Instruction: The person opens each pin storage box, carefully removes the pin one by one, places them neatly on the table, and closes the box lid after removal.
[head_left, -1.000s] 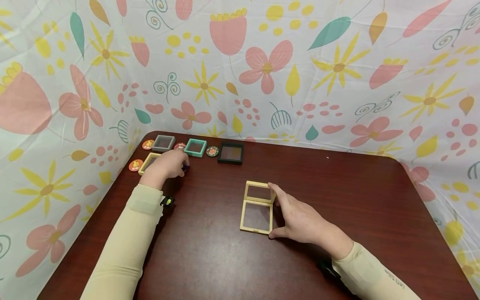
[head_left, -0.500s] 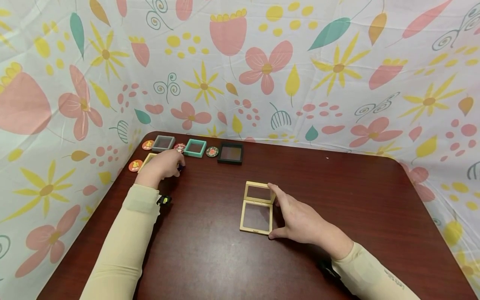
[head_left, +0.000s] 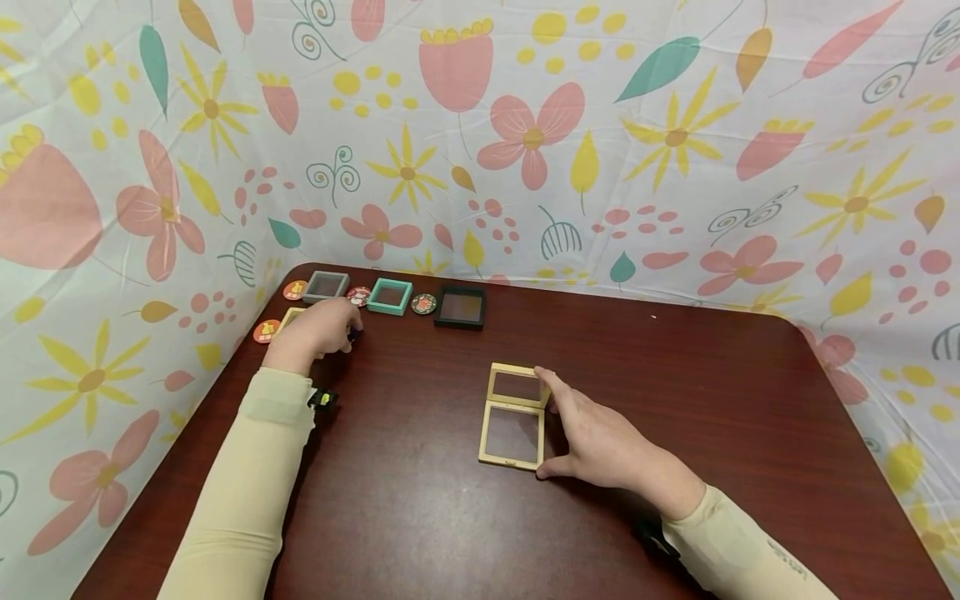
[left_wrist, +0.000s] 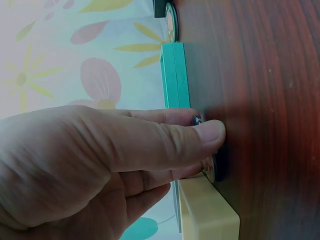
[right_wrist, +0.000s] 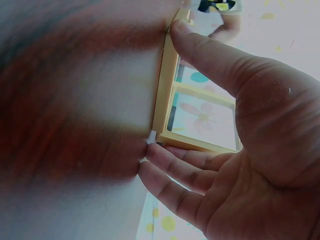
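My left hand (head_left: 315, 332) is low over the table at the back left, beside a second yellow case (left_wrist: 212, 212). Its thumb and fingers pinch a small round disc (left_wrist: 210, 169) with a dark edge, mostly covered by the fingers. At the middle of the table a yellow hinged display case (head_left: 512, 463) with clear film panes lies with its lid (head_left: 514, 367) raised. My right hand (head_left: 603, 437) holds it along its right side. The thumb (right_wrist: 182, 30) is at the case's front corner, while the other fingers reach the raised lid.
Along the back left stand a grey case (head_left: 326, 299), a teal case (head_left: 388, 311) and a black case (head_left: 459, 323). Between and beside them lie orange discs (head_left: 295, 289), a red one (head_left: 358, 296) and a dark green one (head_left: 423, 303). A flowered cloth (head_left: 525, 192) rises behind the table.
My left hand has shifted a little to the left with the disc, further over the second yellow case. My right hand and the raised-lid case have stayed in place.
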